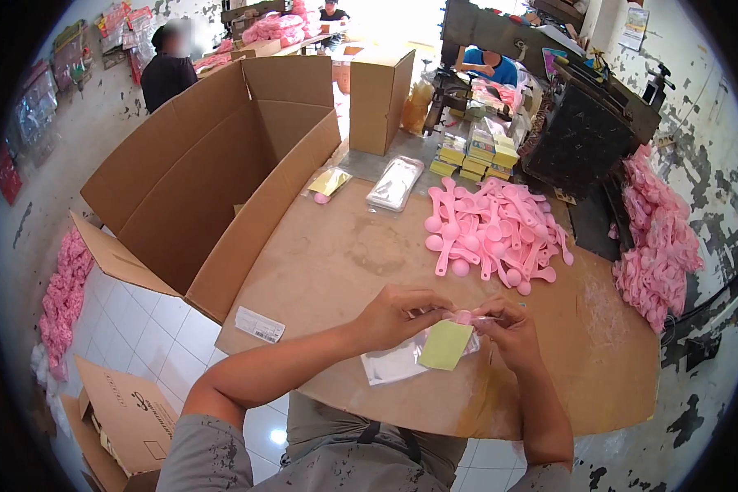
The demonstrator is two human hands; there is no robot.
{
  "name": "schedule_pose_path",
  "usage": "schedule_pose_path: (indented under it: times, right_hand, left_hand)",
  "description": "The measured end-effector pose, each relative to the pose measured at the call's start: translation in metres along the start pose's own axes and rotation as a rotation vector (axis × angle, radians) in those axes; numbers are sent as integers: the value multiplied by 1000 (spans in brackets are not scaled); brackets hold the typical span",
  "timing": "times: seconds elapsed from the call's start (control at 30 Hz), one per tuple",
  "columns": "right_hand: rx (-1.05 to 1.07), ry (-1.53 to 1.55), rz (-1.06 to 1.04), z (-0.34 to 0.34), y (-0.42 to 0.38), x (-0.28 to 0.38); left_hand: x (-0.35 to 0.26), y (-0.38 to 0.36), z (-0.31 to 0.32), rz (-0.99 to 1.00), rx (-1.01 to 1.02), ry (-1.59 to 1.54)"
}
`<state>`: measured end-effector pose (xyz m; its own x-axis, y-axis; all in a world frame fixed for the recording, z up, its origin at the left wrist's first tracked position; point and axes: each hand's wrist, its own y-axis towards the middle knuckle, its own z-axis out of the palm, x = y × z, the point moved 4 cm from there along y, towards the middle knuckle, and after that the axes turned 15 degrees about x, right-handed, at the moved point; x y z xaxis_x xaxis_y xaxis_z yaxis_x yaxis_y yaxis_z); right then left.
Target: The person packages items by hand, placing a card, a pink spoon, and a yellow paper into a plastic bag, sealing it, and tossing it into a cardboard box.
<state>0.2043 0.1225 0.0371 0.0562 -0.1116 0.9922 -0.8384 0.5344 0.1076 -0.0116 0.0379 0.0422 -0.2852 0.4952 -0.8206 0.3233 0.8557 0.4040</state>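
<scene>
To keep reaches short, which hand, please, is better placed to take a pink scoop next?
Likely the right hand: nearer the scoop pile than the left hand, though both are busy with the yellow-card packet.

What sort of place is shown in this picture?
Probably a small packing workshop: a heap of pink spoon-shaped pieces lies on the worktable near clear plastic packaging, and a large open cardboard box stands at the left.

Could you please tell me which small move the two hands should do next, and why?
Probably the left hand and right hand should gently straighten the plastic around the pink piece: their fingertips meet there, by the card's far edge, and plastic sticks out beside the card.
</scene>
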Motion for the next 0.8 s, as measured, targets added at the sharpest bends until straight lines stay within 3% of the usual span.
schedule_pose_path:
  times: [0.33, 0.43, 0.8]
  right_hand:
    - [55, 3, -61, -2, 0, 2]
    - [51, 29, -81, -6, 1, -4]
    - [74, -49, -97, -9, 0, -3]
  left_hand:
    - [-3, 1, -3, 150, 44, 63]
    - [4, 1, -5, 58, 108, 35]
    - [5, 2, -5, 64, 94, -33]
